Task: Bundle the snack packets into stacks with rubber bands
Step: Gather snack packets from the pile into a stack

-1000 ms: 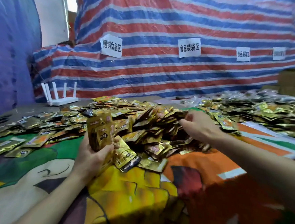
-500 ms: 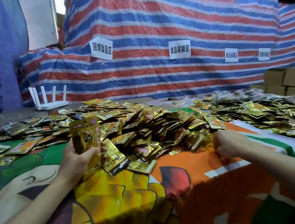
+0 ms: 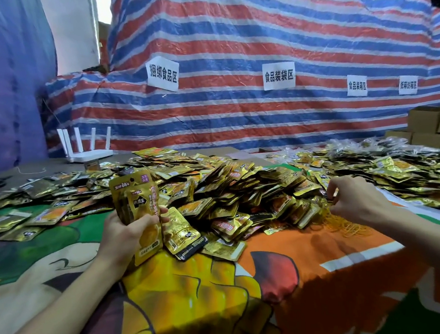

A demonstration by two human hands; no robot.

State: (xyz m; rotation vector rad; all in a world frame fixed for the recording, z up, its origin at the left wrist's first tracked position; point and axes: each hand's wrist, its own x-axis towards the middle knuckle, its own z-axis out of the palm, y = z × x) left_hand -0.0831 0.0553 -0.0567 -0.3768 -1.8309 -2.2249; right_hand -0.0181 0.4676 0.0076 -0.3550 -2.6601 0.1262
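My left hand (image 3: 125,233) grips the snack packet stack (image 3: 137,197) upright, and I'd square its edges while my right hand (image 3: 358,203), curled just above the rubber bands (image 3: 350,226), perhaps pinching one, frees a single band.

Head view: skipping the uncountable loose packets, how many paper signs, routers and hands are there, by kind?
Paper signs: 4
Router: 1
Hands: 2, left hand and right hand
Total: 7
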